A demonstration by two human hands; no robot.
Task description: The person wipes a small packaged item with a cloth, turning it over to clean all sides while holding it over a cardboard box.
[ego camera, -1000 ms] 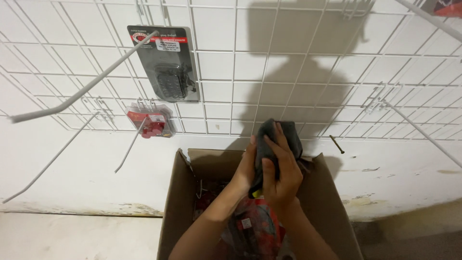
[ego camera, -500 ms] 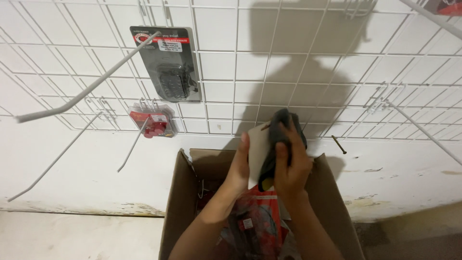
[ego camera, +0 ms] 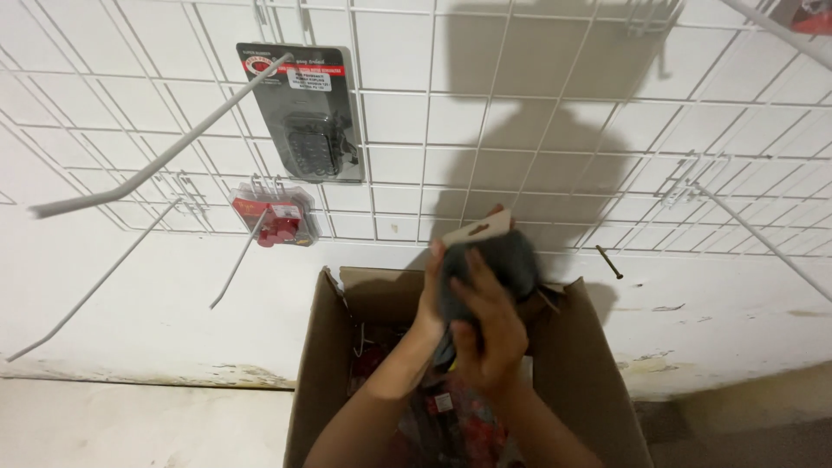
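Observation:
Both hands hold a dark grey blister package (ego camera: 507, 256) with a pale card top, raised above an open cardboard box (ego camera: 572, 373). My left hand (ego camera: 433, 299) grips its left side from behind. My right hand (ego camera: 487, 334) wraps the front, fingers spread over the dark plastic. The package is blurred. Inside the box, red and dark packaged goods (ego camera: 451, 420) show under my forearms.
A white wire grid panel (ego camera: 537, 130) covers the wall, with long white hooks (ego camera: 156, 160) sticking out towards me. A dark grey carded package (ego camera: 303, 113) and a small red package (ego camera: 277, 221) hang at left. More hooks (ego camera: 754, 230) jut out at right.
The package has risen from just above the box towards the grid, and has tilted so its pale card top now points up. Both hands stayed on it.

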